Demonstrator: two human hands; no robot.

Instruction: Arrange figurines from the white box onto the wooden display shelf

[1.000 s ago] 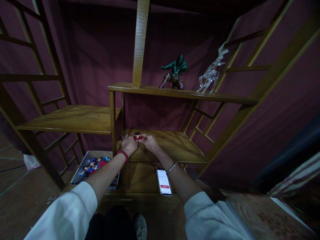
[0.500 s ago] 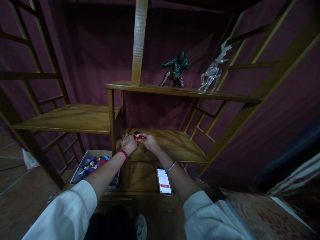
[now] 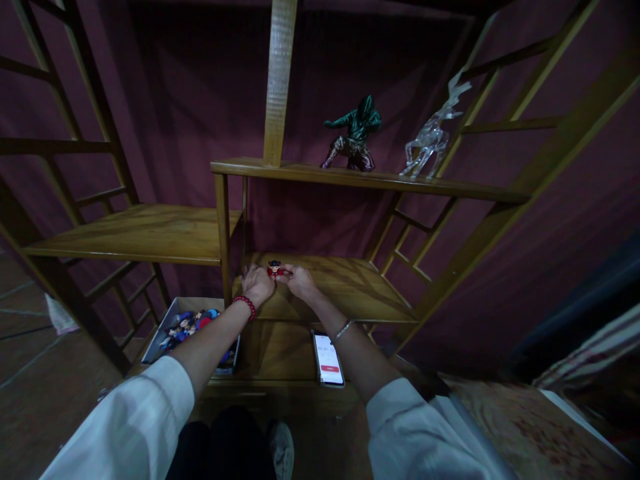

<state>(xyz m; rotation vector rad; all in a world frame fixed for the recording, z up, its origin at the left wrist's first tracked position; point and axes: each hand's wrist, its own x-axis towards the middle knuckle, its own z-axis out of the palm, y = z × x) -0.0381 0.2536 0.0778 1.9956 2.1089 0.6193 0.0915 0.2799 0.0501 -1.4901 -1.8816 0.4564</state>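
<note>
A small red figurine [image 3: 275, 269] with dark hair is between my two hands, over the left part of the middle shelf [image 3: 345, 287]. My right hand [image 3: 299, 281] pinches its right side between thumb and fingers. On the figurine's other side, my left hand [image 3: 257, 283] is closed at its edge, with a red bead bracelet on the wrist; the back of this hand hides part of its grip. Whether the figurine's base touches the shelf, I cannot tell.
Lower left, an open box [image 3: 175, 308] holds several colourful figurines. A lit phone [image 3: 328, 360] lies below the shelf. Overhead, the upper shelf [image 3: 300, 172] carries a green crouching figure [image 3: 356, 133] and a clear deer statuette [image 3: 430, 143]. A wooden post [image 3: 223, 233] stands left of my hands.
The camera view has shifted slightly. Both hands stay at the figurine, with hardly any visible movement.
</note>
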